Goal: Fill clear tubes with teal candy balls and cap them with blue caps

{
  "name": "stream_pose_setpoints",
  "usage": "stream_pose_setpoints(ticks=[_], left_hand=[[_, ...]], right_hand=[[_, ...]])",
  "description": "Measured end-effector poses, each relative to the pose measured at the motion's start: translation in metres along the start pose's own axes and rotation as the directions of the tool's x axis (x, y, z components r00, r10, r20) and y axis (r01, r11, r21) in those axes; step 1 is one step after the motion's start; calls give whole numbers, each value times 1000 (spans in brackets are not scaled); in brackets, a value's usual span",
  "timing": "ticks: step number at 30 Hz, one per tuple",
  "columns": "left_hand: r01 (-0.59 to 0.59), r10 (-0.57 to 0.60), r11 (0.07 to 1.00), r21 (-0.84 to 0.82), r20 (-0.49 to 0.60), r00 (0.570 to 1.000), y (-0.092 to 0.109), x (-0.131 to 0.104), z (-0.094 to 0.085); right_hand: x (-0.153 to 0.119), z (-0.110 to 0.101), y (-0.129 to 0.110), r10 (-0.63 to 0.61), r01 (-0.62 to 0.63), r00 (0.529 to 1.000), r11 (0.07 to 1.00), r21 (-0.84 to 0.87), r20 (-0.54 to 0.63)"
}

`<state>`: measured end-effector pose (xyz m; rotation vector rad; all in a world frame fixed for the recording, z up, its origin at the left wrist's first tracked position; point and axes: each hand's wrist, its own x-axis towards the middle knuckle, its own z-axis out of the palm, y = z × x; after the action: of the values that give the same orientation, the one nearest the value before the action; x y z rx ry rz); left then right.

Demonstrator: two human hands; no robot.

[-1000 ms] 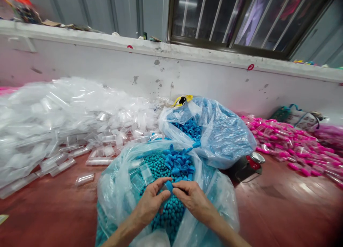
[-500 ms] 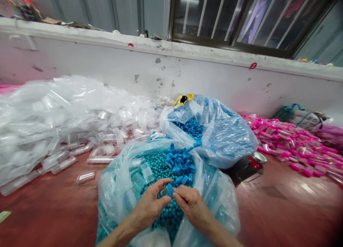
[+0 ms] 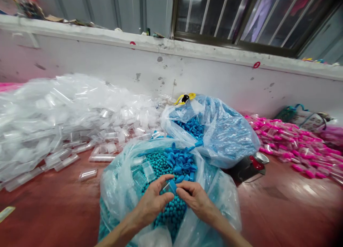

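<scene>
Between my hands is a small clear plastic container with a blue cap at its right end. My left hand grips the clear body between thumb and fingers. The fingertips of my right hand pinch the blue cap; whether it is fully seated I cannot tell. Both hands are above an open plastic bag of teal beads. On the beads lie loose blue caps at the right and a few clear containers at the left.
A large heap of clear containers spreads at the left. Behind the bead bag sits another bag of blue caps. Farther right are a dark lantern-like object with a silver lid and a pile of pink-capped containers. The tabletop is red.
The view has shifted slightly, so the scene sits a little to the right. My hands keep the same hold on the container and its blue cap.
</scene>
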<state>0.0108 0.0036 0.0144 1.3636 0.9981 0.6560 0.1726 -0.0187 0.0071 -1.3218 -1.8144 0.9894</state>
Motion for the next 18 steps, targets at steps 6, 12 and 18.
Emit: stream_pose_setpoints(ticks=[6,12,18], left_hand=[[118,-107,981,-154,78,991,7,-3,-4],[183,-156,934,-307,111,982,1,-12,-1],[59,-63,996,-71,-52,997,4,-10,6]], right_hand=[[-6,-2,3,145,-164,986,935,314,83],[-3,0,-3,112,-160,977,946,283,180],[-10,2,-7,-203,199,979,965,-169,-11]])
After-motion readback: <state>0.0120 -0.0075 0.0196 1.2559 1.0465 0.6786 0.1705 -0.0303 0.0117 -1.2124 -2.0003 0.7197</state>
